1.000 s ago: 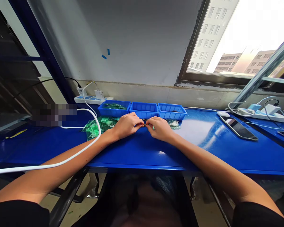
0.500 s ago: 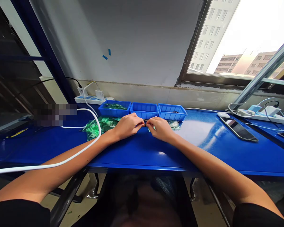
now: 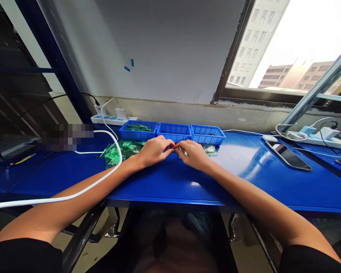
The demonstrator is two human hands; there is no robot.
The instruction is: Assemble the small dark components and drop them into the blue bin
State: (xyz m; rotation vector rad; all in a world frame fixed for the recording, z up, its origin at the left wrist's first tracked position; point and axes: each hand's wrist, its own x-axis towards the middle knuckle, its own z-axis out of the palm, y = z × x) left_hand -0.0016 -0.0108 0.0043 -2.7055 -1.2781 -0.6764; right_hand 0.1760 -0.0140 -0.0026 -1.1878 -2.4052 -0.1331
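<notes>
My left hand and my right hand meet fingertip to fingertip over the blue table. Both pinch a tiny dark part between them, too small to name. Just behind the hands lies a spread of green bagged pieces, with another green piece beside my right hand. Three blue bins stand in a row behind: the left bin holds green pieces, the middle bin and the right bin follow.
A white cable runs over my left forearm to a power strip at the wall. A phone and a second power strip with chargers lie at the right. A window is above right.
The hands stay pinched together at the same spot; only the fingertips shift slightly. The view has drifted a little.
</notes>
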